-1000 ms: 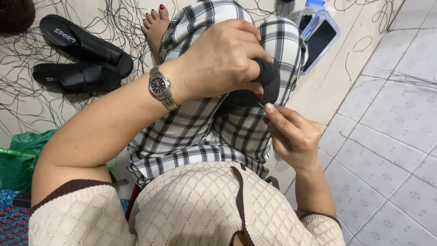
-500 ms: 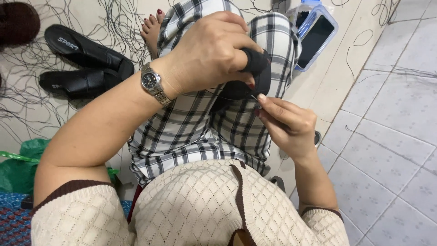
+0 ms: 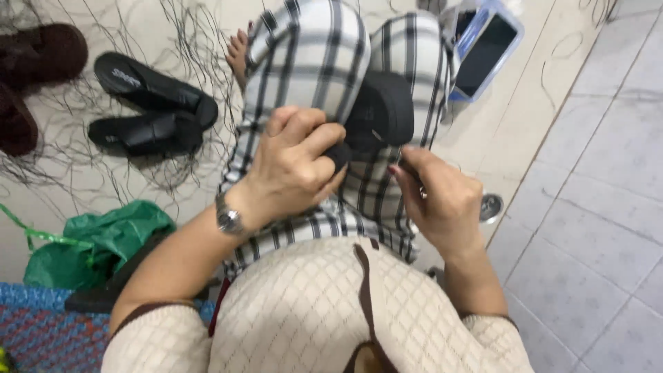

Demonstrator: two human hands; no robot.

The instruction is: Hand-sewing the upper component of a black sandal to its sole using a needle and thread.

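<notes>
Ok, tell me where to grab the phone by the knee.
Take the phone by its two long edges, from above. It lies flat and screen-up on the floor, so only those blue-cased sides give a pinch. The knee probably crowds its left edge, so come from the right.

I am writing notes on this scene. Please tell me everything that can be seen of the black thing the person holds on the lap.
The black item looks like a rounded sole or sandal piece, matte and rubber-like or foam-like. It rests on the checked trousers, over the knees. The left hand grips its near end with curled fingers, covering part of it. The right hand is pinched just beside its near edge; what it pinches is too small to tell.
</notes>
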